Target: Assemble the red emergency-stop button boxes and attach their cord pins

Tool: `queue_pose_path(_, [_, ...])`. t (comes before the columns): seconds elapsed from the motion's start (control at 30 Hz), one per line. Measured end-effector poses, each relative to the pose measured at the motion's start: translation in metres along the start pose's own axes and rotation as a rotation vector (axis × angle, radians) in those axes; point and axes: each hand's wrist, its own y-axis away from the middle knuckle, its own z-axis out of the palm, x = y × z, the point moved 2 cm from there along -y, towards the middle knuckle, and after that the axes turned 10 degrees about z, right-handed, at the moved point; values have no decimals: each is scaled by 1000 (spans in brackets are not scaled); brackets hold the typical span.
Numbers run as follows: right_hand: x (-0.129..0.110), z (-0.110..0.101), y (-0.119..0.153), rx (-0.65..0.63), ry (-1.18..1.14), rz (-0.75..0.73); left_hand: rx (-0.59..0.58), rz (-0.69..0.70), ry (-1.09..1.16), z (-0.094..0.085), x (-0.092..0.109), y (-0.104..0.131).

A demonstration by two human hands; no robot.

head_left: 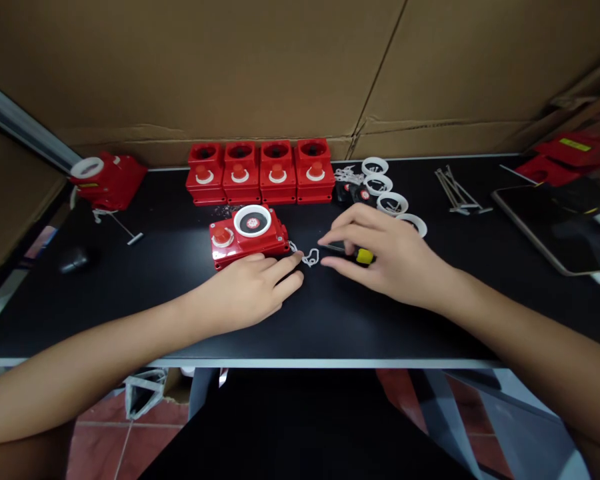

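A red box [245, 248] with an orange-red knob and a white ring around a black round insert lies in front of me. From its right side runs a short white chain [311, 257]. My left hand [253, 290] rests flat by the box's front edge, its index fingertip on the chain near the box. My right hand [390, 250] hovers right of the chain's loose end, thumb and index finger apart. Partly hidden behind the right hand's fingers is a black-and-yellow tool [364, 257]; whether it lies on the table I cannot tell.
Several similar red boxes [277, 177] stand in a row at the back. White rings [393, 203] and black discs lie right of them. Another red box [115, 180] sits far left; T-shaped metal rods [460, 193] and a tablet-like device [555, 227] lie right. Cardboard backs the table.
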Motion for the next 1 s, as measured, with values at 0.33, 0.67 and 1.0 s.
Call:
queue_pose_path(0.33, [-4,23,6,-33,335,-211,1,1,15,3,0,2])
queue_pose_path(0.67, [-3,33,6,-95,98,-63,6,-4,54,2,-1,2])
queue_pose_path(1.0, [-4,27,2,-178,-346,258,380,-236,366,1,2,2])
